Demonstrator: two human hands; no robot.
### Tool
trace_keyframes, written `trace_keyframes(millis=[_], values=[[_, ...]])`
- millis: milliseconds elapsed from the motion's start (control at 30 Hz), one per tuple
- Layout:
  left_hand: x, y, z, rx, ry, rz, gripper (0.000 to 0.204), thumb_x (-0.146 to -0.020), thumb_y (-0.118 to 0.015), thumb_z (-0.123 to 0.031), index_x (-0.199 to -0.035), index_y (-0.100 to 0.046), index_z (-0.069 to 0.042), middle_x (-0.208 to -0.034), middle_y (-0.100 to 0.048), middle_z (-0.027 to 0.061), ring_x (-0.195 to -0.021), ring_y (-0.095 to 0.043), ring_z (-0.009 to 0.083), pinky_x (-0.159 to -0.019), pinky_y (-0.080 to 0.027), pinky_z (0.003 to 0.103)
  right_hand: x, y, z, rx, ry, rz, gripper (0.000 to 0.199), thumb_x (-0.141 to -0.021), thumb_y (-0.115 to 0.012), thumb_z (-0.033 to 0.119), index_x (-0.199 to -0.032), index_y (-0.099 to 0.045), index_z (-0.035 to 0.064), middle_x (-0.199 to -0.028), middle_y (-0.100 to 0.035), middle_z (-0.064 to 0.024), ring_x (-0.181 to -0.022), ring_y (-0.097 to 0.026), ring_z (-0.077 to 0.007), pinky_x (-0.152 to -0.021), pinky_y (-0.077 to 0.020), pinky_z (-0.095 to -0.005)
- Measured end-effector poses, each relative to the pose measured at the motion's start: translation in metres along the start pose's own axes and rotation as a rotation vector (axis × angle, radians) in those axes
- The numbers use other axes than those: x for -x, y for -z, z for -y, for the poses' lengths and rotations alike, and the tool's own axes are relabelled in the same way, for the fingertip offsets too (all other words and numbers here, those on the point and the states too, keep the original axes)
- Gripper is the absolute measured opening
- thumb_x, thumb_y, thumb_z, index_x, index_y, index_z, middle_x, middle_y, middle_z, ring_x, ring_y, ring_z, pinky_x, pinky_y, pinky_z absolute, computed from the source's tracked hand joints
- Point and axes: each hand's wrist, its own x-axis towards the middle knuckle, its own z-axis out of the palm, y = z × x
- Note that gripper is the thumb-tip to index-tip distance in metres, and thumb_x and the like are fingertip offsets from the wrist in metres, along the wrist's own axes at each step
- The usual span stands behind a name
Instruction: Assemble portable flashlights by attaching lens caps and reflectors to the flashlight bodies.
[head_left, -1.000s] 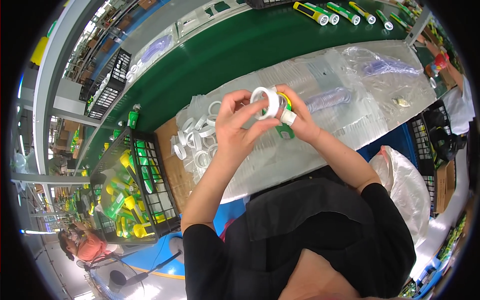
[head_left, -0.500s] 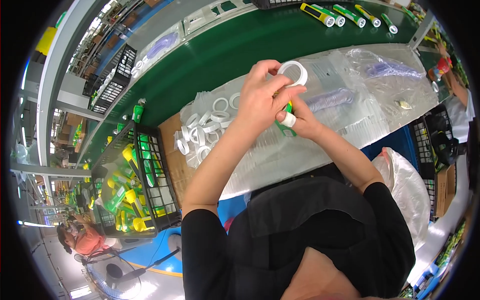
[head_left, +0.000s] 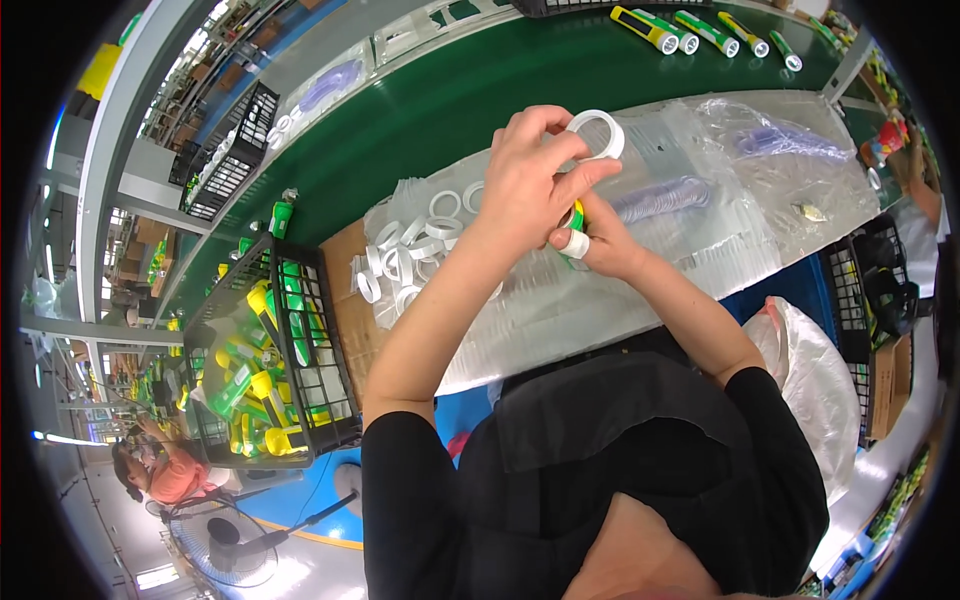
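Note:
My left hand point(head_left: 532, 180) is closed, pinching a white plastic ring point(head_left: 617, 138) between fingers and thumb. My right hand point(head_left: 608, 240), just below it and with a white wrap round its thumb, grips a green and yellow flashlight point(head_left: 574, 218); most of the flashlight is hidden behind the hands. The ring sits apart from the flashlight, above it. A pile of loose white rings point(head_left: 405, 245) lies on the plastic-covered bench to the left of my hands. Beyond my right hand rests a row of clear, thin discs point(head_left: 665, 199).
At left, a black crate point(head_left: 330, 400) holds several green and yellow flashlights. More flashlights point(head_left: 690, 40) lie on the green surface at the far right. A bag with purplish clear parts point(head_left: 790, 140) lies on the bench's right. A fan point(head_left: 225, 545) and another person point(head_left: 175, 470) are at lower left.
My left hand has lifted slightly with the ring, moving it up and a little right, farther from the flashlight. My right hand keeps its grip on the flashlight.

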Motion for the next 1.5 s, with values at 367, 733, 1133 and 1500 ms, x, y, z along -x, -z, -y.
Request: trace_keyframes(millis=[367, 733, 1133, 1500], values=[[-0.001, 0.003, -0.002, -0.073, -0.001, -0.022, 0.018, -0.08, -0.075, -0.022, -0.084, -0.069, -0.005, -0.105, -0.059, 0.0119, -0.092, -0.059, 0.0288, -0.08, -0.047, 0.037, -0.003, -0.003, 0.007, 0.022, 0.046, -0.029, 0.058, -0.088, -0.073, 0.032, -0.13, -0.043, 0.006, -0.112, -0.056, -0.0062, -0.102, -0.054, -0.0168, -0.089, -0.0448, -0.0324], [0.007, 0.016, 0.001, 0.398, 0.255, -0.224, 0.019, -0.091, -0.068, -0.019, -0.085, -0.068, 0.0, -0.104, -0.061, 0.0113, -0.089, -0.059, 0.0167, -0.073, -0.048, 0.028, -0.001, -0.001, 0.007, -0.108, -0.046, -0.097, 0.052, -0.087, -0.074, 0.027, -0.127, -0.047, 0.0083, -0.116, -0.056, -0.0042, -0.1, -0.054, -0.0137, -0.087, -0.0457, -0.0307], [0.034, 0.028, 0.002, 0.344, 0.267, -0.216, 0.014, -0.085, -0.072, -0.013, -0.085, -0.067, 0.0, -0.104, -0.06, 0.0137, -0.09, -0.06, 0.0212, -0.076, -0.049, 0.031, 0.001, -0.003, 0.014, -0.169, -0.054, -0.114, 0.056, -0.087, -0.072, 0.038, -0.124, -0.046, 0.0049, -0.092, -0.061, -0.0068, -0.078, -0.062, -0.0157, -0.07, -0.051, -0.0314], [0.071, 0.012, -0.002, 0.249, 0.091, -0.153, 0.031, -0.072, -0.084, -0.015, -0.096, -0.07, -0.001, -0.112, -0.058, 0.0145, -0.094, -0.06, 0.0248, -0.081, -0.052, 0.034, 0.001, 0.009, 0.001, -0.03, 0.057, -0.1, 0.052, -0.094, -0.065, 0.029, -0.134, -0.042, 0.0063, -0.117, -0.054, -0.0072, -0.106, -0.054, -0.0169, -0.088, -0.0459, -0.0311]])
